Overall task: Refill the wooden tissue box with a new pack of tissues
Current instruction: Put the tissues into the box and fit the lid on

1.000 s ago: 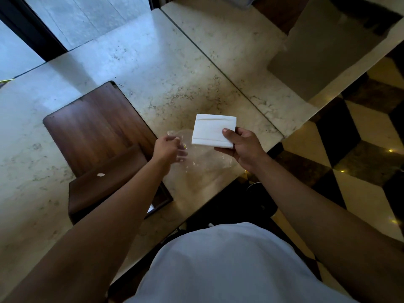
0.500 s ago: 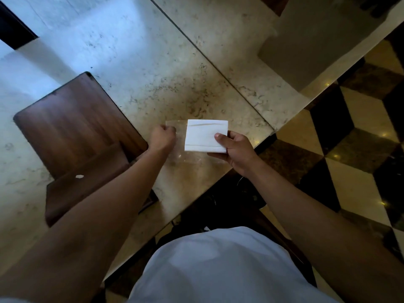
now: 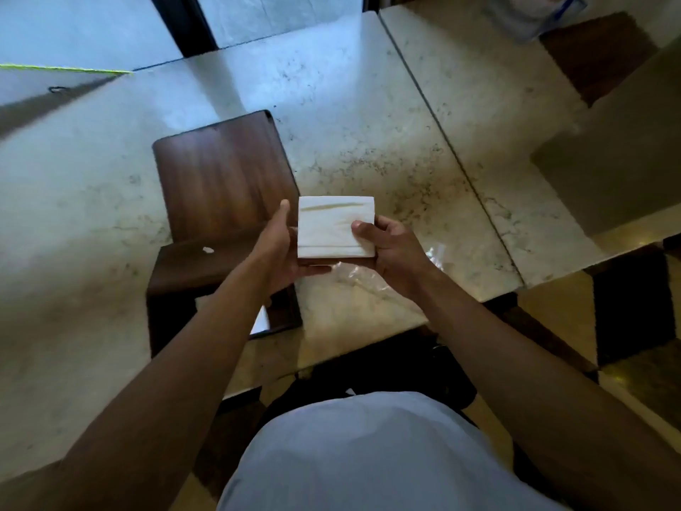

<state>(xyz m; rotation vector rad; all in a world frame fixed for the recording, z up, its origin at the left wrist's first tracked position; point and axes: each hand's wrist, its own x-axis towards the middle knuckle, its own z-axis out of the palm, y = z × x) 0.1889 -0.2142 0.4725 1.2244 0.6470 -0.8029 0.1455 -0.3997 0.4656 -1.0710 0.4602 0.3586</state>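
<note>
A white stack of tissues [image 3: 333,228] is held above the marble table [image 3: 368,116], both hands on it. My right hand [image 3: 390,248] grips its right edge with the thumb on top. My left hand [image 3: 278,248] cups its left side and underside, fingers extended. The dark wooden tissue box [image 3: 206,278] lies on the table just left of the hands, with its flat lid panel [image 3: 224,171] open behind it. A bit of white shows inside the box opening under my left forearm. The clear plastic wrapper [image 3: 372,274] lies crumpled on the table below my right hand.
The table's front edge runs close under my forearms, and a seam splits it from a second marble top [image 3: 497,86] on the right. A plastic bag [image 3: 534,12] sits at the far right corner. Checkered floor [image 3: 634,315] lies to the right.
My left hand has let go of the plastic wrapper and moved onto the tissue stack. The wrapper now lies on the table. The stack has shifted left toward the wooden box.
</note>
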